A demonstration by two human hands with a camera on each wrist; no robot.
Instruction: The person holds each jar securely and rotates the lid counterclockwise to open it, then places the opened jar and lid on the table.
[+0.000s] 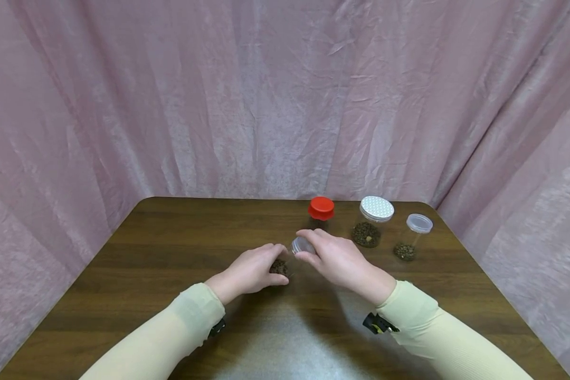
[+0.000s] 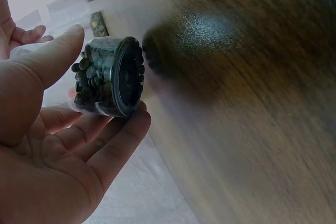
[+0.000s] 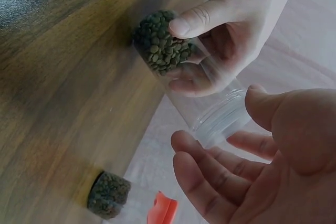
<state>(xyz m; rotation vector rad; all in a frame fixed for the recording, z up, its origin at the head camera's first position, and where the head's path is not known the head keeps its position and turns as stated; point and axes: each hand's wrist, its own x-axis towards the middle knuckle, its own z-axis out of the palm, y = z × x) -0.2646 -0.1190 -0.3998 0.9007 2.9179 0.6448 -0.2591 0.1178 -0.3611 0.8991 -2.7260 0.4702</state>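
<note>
A clear jar (image 3: 165,51) with dark brown-green pellets in its lower part stands at the middle of the head view. My left hand (image 1: 249,269) grips its lower body, thumb on the near side and fingers behind. At the mouth is a clear lid (image 3: 223,124). My right hand (image 1: 339,261) holds this lid between the thumb and curled fingers. In the left wrist view, the jar's round base (image 2: 128,77) shows, with a dark shadow on the wood beside it. The jar leans toward the right hand in the head view.
A red-lidded jar (image 1: 321,208) stands behind the hands. To its right are a wider jar with a white patterned lid (image 1: 377,207) and a small clear-lidded jar (image 1: 419,222), each partly filled with pellets. Pink curtains (image 1: 247,100) hang behind the brown wooden table (image 1: 180,232).
</note>
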